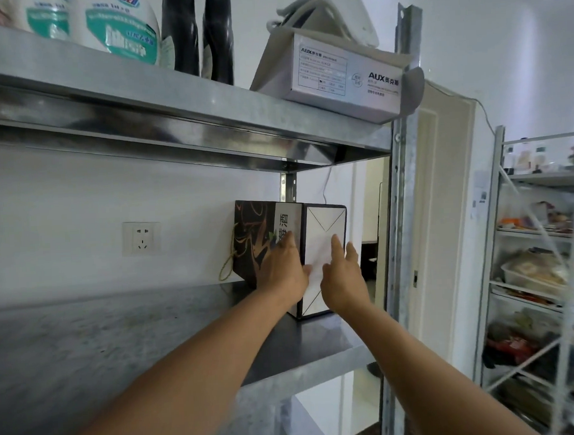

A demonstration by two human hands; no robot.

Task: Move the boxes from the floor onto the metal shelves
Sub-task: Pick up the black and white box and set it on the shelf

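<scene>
A dark gift box point(256, 231) with a swirled pattern, a white end face and a cord handle stands upright on the metal shelf point(126, 336), near its back right corner. My left hand point(283, 266) lies flat against the box's patterned side with straight fingers. My right hand point(342, 275) reaches to the white end face, fingers extended and touching it. Neither hand curls around the box.
The upper shelf point(175, 90) carries a white AUX box point(335, 73), dark bottles point(198, 33) and white containers. A wall socket point(141, 238) sits behind the shelf. A steel upright point(407, 212) stands at the right, with a second cluttered rack point(541, 272) beyond it.
</scene>
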